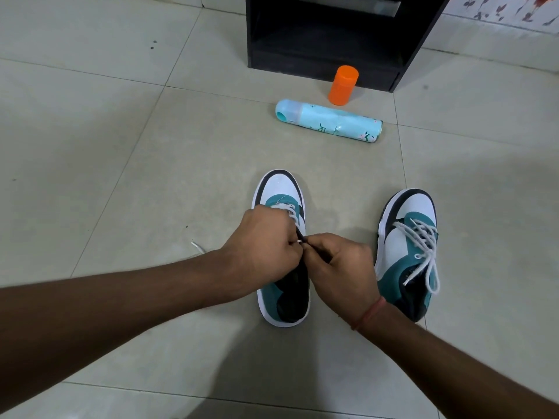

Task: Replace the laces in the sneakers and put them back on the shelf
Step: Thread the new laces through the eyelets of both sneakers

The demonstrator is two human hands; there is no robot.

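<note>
Two white, teal and black sneakers stand on the tiled floor, toes pointing away from me. Over the left sneaker (279, 189) both my hands meet. My left hand (263, 240) has its fingers curled round the white lace (292, 213) near the eyelets. My right hand (338, 264) pinches the lace tip between its fingers, right against the left hand. A loose lace end (196, 247) pokes out beside my left forearm. The right sneaker (408, 249) is fully laced in white, with its ends hanging loose. The black shelf (326, 40) stands at the back.
A light blue spray can (329, 120) lies on its side in front of the shelf. An orange capped bottle (343, 85) stands upright just behind it. Open floor tiles spread to the left and right.
</note>
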